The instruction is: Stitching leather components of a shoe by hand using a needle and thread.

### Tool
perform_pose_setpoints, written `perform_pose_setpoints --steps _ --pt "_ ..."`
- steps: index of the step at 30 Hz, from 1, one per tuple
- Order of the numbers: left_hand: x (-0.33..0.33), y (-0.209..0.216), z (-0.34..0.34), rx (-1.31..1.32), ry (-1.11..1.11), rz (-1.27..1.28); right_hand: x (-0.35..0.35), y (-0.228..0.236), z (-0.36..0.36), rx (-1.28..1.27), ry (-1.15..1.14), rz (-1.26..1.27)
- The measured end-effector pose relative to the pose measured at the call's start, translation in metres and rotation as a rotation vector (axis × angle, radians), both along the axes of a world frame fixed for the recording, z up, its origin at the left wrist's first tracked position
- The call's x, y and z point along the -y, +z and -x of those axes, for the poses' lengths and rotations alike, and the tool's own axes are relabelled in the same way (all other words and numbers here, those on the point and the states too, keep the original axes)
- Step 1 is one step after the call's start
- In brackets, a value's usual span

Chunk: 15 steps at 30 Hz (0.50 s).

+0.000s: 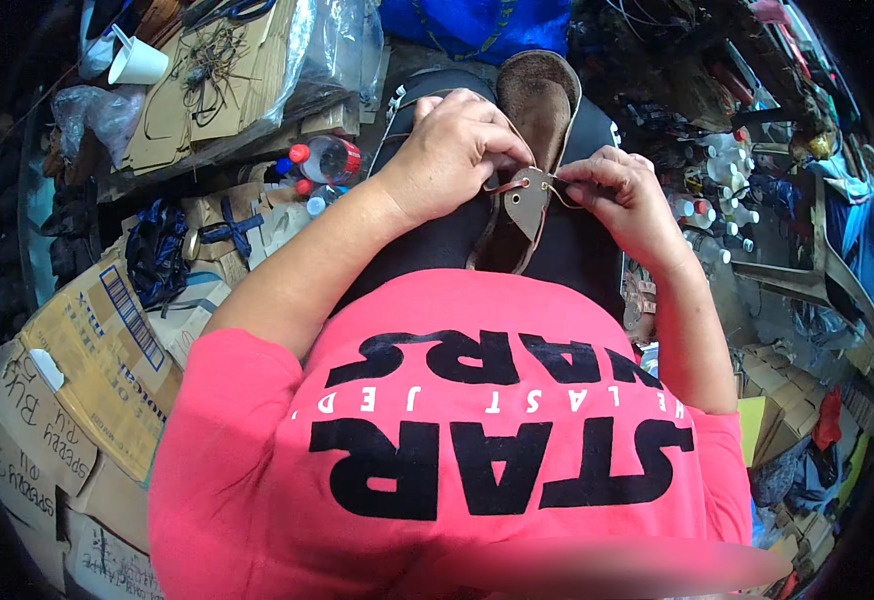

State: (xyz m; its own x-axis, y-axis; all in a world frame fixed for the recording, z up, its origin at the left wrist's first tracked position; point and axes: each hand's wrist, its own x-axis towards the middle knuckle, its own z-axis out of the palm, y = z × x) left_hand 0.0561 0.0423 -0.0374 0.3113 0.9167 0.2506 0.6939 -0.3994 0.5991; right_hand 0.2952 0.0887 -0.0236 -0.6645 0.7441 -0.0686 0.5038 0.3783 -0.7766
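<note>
A brown shoe [539,95] with a fuzzy tan inside rests lengthwise on my dark-trousered lap. At its middle is a grey-brown leather flap [526,212] with metal-ringed eyelets. Threaded through the flap, a thin brown lace [506,186] runs out to both sides. My left hand [465,150] is closed, with thumb and fingertips pinching the lace just left of the flap. On the other side my right hand [617,188] pinches the lace between thumb and forefinger, beside the eyelets. The far lace ends are partly hidden by my fingers.
Plastic bottles [329,160] lie to the left, with more bottles [727,200] at the right. Stacked cardboard with a tangle of thin strands [212,75] and a white cup [139,62] fill the upper left. A blue bag [487,22] sits ahead; cardboard boxes [92,365] crowd the lower left.
</note>
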Motion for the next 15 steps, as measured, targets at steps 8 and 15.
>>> perform_pose_setpoints --steps 8,15 --pt "0.015 0.006 -0.008 0.015 0.064 -0.101 0.016 0.002 -0.001 0.116 -0.06 -0.113" --pt "0.013 -0.005 -0.011 0.059 0.15 0.088 0.01 -0.013 0.003 -0.051 -0.129 -0.003"
